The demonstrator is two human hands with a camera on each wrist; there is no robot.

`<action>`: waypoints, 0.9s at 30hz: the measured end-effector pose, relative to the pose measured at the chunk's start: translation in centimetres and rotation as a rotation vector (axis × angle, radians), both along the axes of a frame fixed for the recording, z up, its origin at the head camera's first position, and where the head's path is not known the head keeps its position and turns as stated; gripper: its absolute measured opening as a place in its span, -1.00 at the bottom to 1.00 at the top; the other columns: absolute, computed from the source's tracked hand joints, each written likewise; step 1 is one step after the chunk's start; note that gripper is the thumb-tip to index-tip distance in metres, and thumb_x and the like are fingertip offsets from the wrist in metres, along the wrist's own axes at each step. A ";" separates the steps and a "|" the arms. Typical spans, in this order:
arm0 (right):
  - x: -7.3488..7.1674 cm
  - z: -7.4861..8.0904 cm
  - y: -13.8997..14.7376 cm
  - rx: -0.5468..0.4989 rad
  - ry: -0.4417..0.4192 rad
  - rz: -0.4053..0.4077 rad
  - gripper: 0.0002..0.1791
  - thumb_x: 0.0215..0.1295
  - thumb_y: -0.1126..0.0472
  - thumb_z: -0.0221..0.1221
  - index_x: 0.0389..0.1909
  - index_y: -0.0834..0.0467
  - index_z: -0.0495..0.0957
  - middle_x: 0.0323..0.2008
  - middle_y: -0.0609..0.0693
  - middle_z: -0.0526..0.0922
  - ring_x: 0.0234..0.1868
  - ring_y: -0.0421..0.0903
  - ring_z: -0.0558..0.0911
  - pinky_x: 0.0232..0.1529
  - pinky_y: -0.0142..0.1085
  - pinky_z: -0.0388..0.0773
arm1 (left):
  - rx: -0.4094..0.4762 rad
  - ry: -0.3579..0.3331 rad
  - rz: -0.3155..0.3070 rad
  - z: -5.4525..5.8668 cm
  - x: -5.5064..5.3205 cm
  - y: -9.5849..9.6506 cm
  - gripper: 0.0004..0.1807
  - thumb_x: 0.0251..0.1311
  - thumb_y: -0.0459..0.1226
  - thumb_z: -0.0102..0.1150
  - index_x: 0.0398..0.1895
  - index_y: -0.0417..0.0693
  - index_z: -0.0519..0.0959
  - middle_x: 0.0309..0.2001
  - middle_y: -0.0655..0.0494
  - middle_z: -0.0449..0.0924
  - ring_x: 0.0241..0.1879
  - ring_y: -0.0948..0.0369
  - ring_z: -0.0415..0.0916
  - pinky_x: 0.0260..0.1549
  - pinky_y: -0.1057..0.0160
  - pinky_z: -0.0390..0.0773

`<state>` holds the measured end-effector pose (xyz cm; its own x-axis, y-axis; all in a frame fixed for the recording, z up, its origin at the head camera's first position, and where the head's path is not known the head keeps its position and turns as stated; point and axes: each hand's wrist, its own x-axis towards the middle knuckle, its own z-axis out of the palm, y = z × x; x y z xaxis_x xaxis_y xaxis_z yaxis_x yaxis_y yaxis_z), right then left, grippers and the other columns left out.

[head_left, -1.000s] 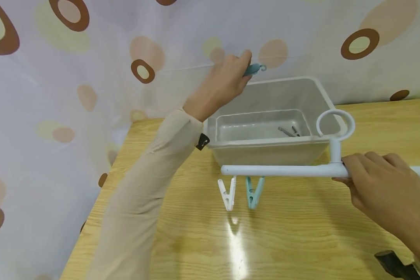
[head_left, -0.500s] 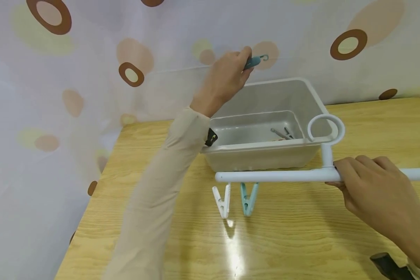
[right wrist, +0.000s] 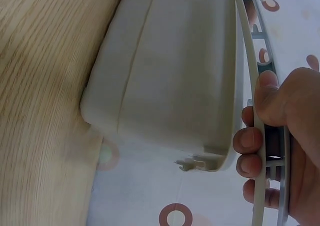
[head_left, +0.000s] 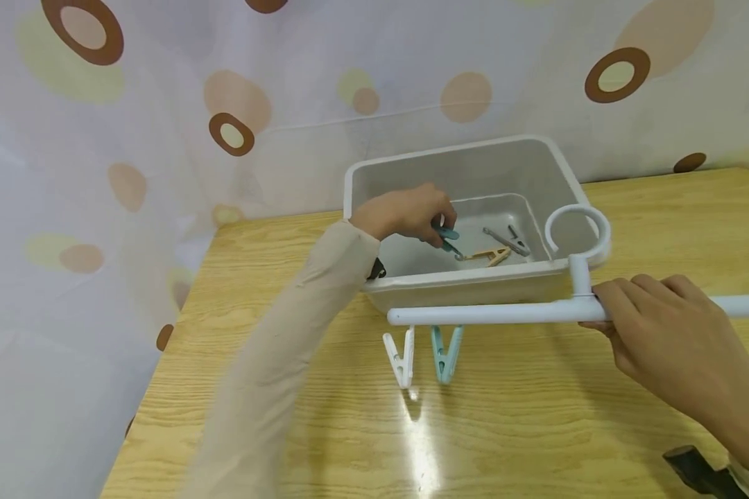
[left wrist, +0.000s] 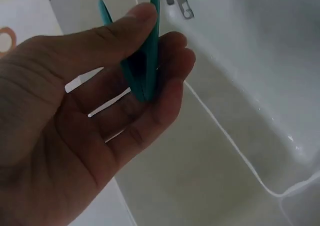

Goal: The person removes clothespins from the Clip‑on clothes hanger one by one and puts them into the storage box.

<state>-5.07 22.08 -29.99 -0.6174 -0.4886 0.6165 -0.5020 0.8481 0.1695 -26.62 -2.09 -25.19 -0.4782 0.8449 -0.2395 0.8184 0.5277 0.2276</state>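
Observation:
My left hand [head_left: 412, 211] reaches down inside the grey plastic tub [head_left: 468, 278] and pinches a teal clothespin [left wrist: 151, 70] between thumb and fingers. The left wrist view shows its handles spread at the top and the lower end against the fingers. My right hand [head_left: 674, 333] grips the bar of a white clip hanger [head_left: 493, 314], which has a ring-shaped hook at the top and is held across the tub's front. From the bar hang a white clothespin [head_left: 403, 362] and a light teal clothespin [head_left: 446, 356].
On the tub's floor lie a tan clothespin [head_left: 499, 256] and grey clothespins [head_left: 510, 242], to the right of my left hand. The tub stands on a wooden table [head_left: 324, 416] against a patterned curtain [head_left: 324, 55]. A dark strap end [head_left: 693, 464] shows at my right wrist.
My left hand has moved down from above the tub's back rim into the tub, with the teal clothespin still held. The right hand and hanger stay nearly in place; the view shifts slightly.

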 end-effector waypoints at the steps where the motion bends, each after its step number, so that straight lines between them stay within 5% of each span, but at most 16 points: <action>1: 0.0 0.0 0.0 0.001 -0.010 0.003 -0.30 0.55 -0.15 -0.52 -0.46 0.29 0.35 -0.64 0.03 0.38 -0.59 0.04 0.44 -0.48 0.00 0.38 | -0.024 -0.028 -0.008 -0.1 0.0 -0.1 -0.81 0.17 -0.29 0.33 -0.18 -0.18 0.67 -0.22 0.02 0.67 -0.29 0.23 0.51 -0.26 0.34 0.49; 10: 0.0 -0.2 0.3 0.006 -0.052 -0.011 -0.29 0.53 -0.17 -0.56 -0.43 0.28 0.34 -0.61 0.04 0.43 -0.55 0.08 0.50 -0.43 0.01 0.40 | -0.069 -0.159 0.112 -0.3 0.1 -0.6 -0.86 0.17 -0.31 0.32 -0.24 -0.18 0.62 -0.35 0.01 0.68 -0.45 0.19 0.59 -0.43 0.38 0.52; 16: -0.1 -0.1 0.6 0.016 -0.035 -0.010 -0.30 0.53 -0.16 -0.56 -0.43 0.30 0.33 -0.62 0.04 0.41 -0.59 0.06 0.46 -0.45 0.03 0.40 | -0.107 -0.174 0.202 0.2 0.8 0.0 -0.82 0.21 -0.28 0.29 -0.20 -0.19 0.59 -0.32 -0.02 0.67 -0.50 0.21 0.60 -0.43 0.38 0.56; 21: -0.2 0.0 0.6 0.013 -0.022 -0.006 -0.32 0.54 -0.16 -0.52 -0.43 0.29 0.33 -0.62 0.04 0.43 -0.58 0.06 0.48 -0.49 -0.01 0.39 | -0.110 -0.151 0.207 0.2 0.9 0.3 -0.83 0.21 -0.28 0.29 -0.19 -0.18 0.60 -0.35 0.01 0.65 -0.50 0.22 0.57 -0.44 0.38 0.54; 27: -0.2 0.3 0.5 0.011 -0.012 -0.008 -0.34 0.54 -0.16 -0.47 -0.46 0.28 0.29 -0.65 0.01 0.37 -0.60 0.02 0.46 -0.51 -0.06 0.36 | -0.166 -0.046 0.203 0.1 0.7 0.1 -0.83 0.24 -0.29 0.24 -0.14 -0.13 0.61 -0.20 0.07 0.56 -0.38 0.22 0.52 -0.37 0.39 0.48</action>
